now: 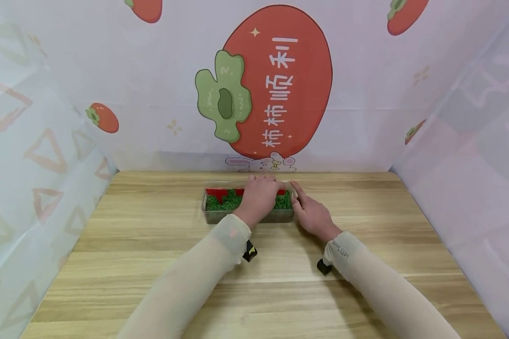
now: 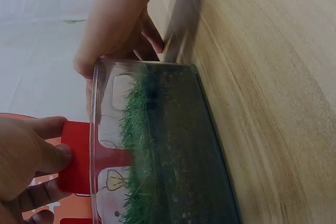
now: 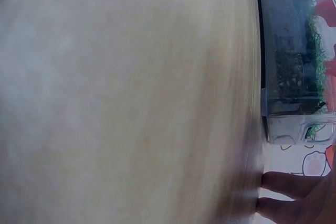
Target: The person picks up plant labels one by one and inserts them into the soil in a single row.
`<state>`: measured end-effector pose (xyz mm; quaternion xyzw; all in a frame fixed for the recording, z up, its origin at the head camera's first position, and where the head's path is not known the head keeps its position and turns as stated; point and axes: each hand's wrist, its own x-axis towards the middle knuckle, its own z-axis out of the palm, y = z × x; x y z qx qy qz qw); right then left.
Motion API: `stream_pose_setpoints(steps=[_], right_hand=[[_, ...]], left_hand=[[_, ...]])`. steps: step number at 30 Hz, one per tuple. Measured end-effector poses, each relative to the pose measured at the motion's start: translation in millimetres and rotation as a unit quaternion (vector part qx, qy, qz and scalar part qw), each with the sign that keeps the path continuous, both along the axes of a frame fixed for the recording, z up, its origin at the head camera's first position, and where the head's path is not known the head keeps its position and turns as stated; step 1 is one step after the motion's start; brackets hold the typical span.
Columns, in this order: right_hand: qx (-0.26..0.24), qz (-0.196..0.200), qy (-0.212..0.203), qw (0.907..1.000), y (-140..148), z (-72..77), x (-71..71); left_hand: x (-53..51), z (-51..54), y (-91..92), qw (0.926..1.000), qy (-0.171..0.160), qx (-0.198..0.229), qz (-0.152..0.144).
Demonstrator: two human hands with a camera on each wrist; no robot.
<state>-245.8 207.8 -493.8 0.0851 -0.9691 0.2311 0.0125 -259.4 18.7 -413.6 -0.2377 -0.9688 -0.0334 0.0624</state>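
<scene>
A clear plastic box (image 1: 249,217) with green artificial grass (image 1: 220,203) inside stands near the table's back edge. Several red flat pieces (image 1: 214,192) stand up out of the grass along its far side. My left hand (image 1: 258,195) reaches over the box and pinches the top of one red flat piece (image 2: 76,157) between thumb and fingers; its lower end runs down to the grass. At the box's right end is my right hand (image 1: 313,214), its fingers extended against the end wall and rim. In the right wrist view, fingertips (image 3: 273,209) of that hand reach down to the table.
The wooden table (image 1: 152,263) carries the box. Behind it hangs a white cloth with a printed red persimmon (image 1: 280,84), and pale cloth walls (image 1: 38,155) close off both sides. Black devices (image 1: 250,251) are worn under the sleeves at the wrists.
</scene>
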Motion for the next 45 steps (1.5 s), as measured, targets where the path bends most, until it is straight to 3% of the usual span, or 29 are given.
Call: stream_pose_setpoints(steps=[18, 25, 35, 41, 45], right_hand=[[0.003, -0.002, -0.005, 1.0000, -3.1, 1.2, -1.9], [0.002, -0.005, -0.011, 0.9999, -4.1, 3.1, -1.0], [-0.004, -0.006, -0.001, 1.0000, -2.7, 4.4, -0.4], [-0.003, 0.002, -0.005, 1.0000, -1.2, 5.2, 0.9], [-0.004, -0.001, -0.007, 1.0000, 0.9, 4.7, 1.5]], left_hand=[[0.7, -3.1, -3.1, 1.0000, -0.005, 0.008, -0.003], [2.8, -0.1, -13.6, 0.9985, 0.011, 0.052, -0.014], [7.6, 13.0, -52.2, 0.9944, 0.035, 0.096, -0.025], [12.6, 15.7, -85.7, 0.9830, 0.086, 0.151, -0.058], [17.9, 13.0, -106.5, 0.9759, 0.075, 0.196, -0.062]])
